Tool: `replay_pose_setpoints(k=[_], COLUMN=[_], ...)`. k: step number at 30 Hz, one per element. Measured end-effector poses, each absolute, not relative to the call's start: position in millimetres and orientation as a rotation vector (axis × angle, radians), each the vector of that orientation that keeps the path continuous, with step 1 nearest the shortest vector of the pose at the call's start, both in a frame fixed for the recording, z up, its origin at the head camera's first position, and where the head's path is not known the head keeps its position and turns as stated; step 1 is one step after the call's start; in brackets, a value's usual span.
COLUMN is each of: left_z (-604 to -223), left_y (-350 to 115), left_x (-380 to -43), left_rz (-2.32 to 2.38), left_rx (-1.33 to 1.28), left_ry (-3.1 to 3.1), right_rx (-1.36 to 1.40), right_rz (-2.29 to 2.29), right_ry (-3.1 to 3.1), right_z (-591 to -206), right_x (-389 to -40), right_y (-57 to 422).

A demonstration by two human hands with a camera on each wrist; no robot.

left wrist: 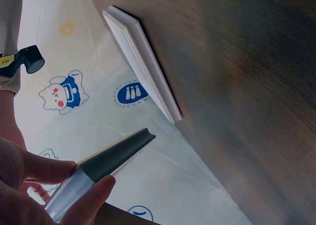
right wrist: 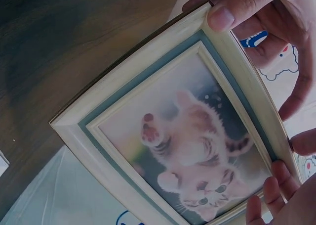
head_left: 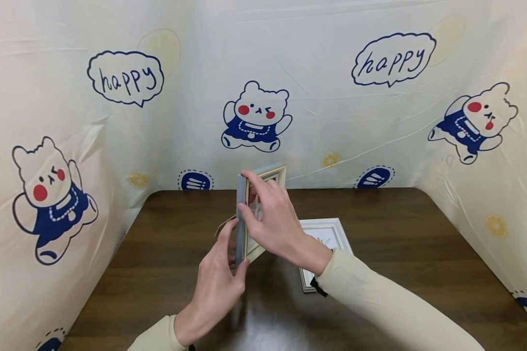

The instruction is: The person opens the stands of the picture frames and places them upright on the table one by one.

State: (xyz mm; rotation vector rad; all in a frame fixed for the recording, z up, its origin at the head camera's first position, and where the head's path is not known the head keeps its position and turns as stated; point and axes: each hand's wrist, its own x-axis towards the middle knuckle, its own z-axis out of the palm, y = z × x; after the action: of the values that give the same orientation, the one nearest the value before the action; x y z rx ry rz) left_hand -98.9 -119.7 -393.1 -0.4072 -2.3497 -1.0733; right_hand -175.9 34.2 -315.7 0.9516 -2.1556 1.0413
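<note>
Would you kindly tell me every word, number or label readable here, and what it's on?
"happy": left speech bubble on the cloth.
"happy": right speech bubble, same cloth.
Writing inside the white frame: too small to read.
Yellow label on the black wrist device: too blurred.

Head camera: above the near side, facing forward and down over the wooden table (head_left: 399,278) to the printed curtain (head_left: 320,44); widest and farthest off. Left-wrist camera: close, rolled — table slanting at right — looking at the edge of the kitten-picture frame (left wrist: 116,158). Right-wrist camera: very close, tilted, on that frame's picture side. Head and left-wrist views share the far white picture frame (head_left: 341,236).
</note>
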Motion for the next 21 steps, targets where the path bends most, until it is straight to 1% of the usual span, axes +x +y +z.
replay_pose_setpoints(k=[21], left_z=[-396.5], left_y=[-126.6], left_x=[-100.4], left_rz=[-1.16], left_rx=[-0.371], left_ry=[-2.307], right_rx=[1.058], right_rz=[0.996], right_ry=[-2.109], right_z=[-316.9], right_x=[-179.8], right_y=[40.6])
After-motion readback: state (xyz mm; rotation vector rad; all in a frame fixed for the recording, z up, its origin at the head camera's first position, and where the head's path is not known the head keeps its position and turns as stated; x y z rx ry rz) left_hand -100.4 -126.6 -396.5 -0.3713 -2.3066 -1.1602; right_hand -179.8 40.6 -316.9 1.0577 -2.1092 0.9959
